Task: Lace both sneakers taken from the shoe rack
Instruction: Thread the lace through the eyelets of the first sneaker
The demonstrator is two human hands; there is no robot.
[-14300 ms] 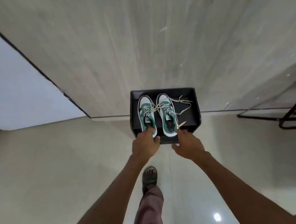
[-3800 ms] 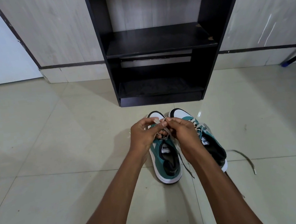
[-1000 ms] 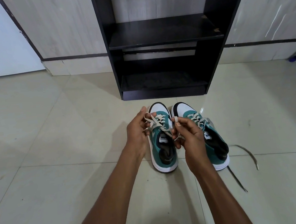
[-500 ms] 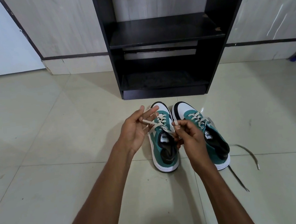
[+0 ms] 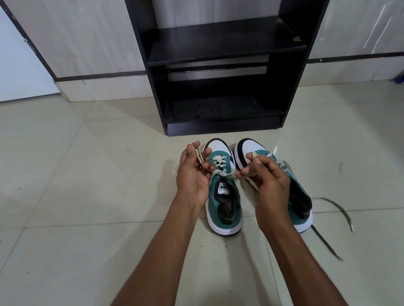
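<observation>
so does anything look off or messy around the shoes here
The untied cream laces of the right-hand green and white sneaker trail loose across the pale tiled floor. The black wooden shoe rack has a chipped shelf edge. Otherwise nothing stands out.

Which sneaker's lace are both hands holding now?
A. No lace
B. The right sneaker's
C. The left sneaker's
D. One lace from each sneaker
C: the left hand and right hand each pinch an end of the lace running from the left sneaker; the right sneaker's lace trails loose on the floor.
</observation>
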